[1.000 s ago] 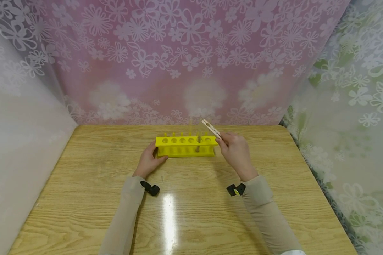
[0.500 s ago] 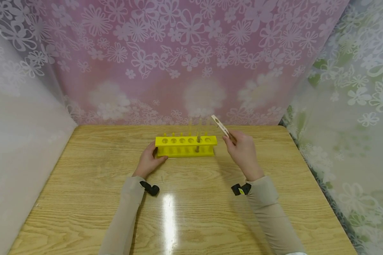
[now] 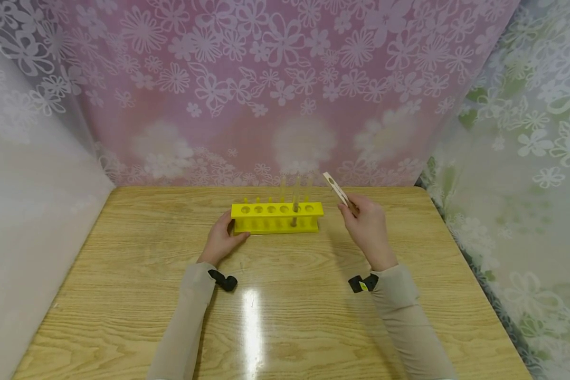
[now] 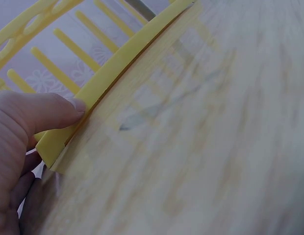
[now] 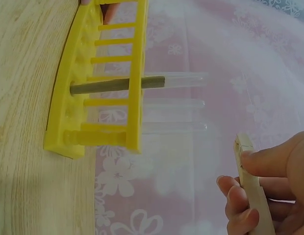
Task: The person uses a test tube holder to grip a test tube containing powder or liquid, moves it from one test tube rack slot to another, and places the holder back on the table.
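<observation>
A yellow test tube rack (image 3: 277,210) stands on the table, with a row of round holes along its top. My left hand (image 3: 220,240) grips the rack's left end, and in the left wrist view the thumb (image 4: 59,112) presses on its base edge. One glass test tube (image 3: 295,208) with dark grey-brown contents stands upright in a hole towards the right. Off to the right of the rack, my right hand (image 3: 368,227) holds a wooden test tube clamp (image 3: 336,189) in the air. Nothing shows between the clamp's tips, which are apart from the tubes.
Two clear test tubes (image 5: 176,104) sit at the back row of pegs, seen in the right wrist view. The wood-grain table (image 3: 285,316) has a bright glare streak in front of the rack. Flower-patterned curtains (image 3: 266,95) close off the back and both sides.
My right hand has drawn the clamp rightwards, away from the filled test tube. The left hand, the rack and that tube keep their places.
</observation>
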Available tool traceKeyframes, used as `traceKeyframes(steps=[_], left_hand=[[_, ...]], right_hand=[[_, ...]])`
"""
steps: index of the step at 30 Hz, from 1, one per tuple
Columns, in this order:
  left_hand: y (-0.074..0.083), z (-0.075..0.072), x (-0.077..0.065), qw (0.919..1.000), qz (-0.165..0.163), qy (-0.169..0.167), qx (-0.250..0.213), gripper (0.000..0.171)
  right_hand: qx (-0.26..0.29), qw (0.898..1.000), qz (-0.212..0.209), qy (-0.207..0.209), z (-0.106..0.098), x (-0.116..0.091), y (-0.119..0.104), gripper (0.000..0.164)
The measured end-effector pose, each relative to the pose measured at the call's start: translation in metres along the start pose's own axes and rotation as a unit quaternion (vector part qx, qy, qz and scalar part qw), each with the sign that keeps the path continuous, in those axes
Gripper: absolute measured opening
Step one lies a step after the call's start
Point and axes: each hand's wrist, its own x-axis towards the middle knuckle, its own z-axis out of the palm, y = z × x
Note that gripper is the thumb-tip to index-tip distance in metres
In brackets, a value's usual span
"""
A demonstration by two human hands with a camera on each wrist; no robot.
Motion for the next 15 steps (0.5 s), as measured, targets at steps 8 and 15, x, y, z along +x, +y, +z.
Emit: traceKeyframes(steps=[8,15], left_hand=[[0.001,0.001,0.0,0.9999,-0.011,-0.006,-0.002,0.07],[0.001,0.0,0.0,1.0,-0.008,-0.003,0.001,0.069]], right_hand=[[-0.002,0.999,0.033,0.009,0.001,-0.004,0.01,0.017],[-0.011,0.998,0.065,0.022,0.003,-0.007,0.018,0.017]])
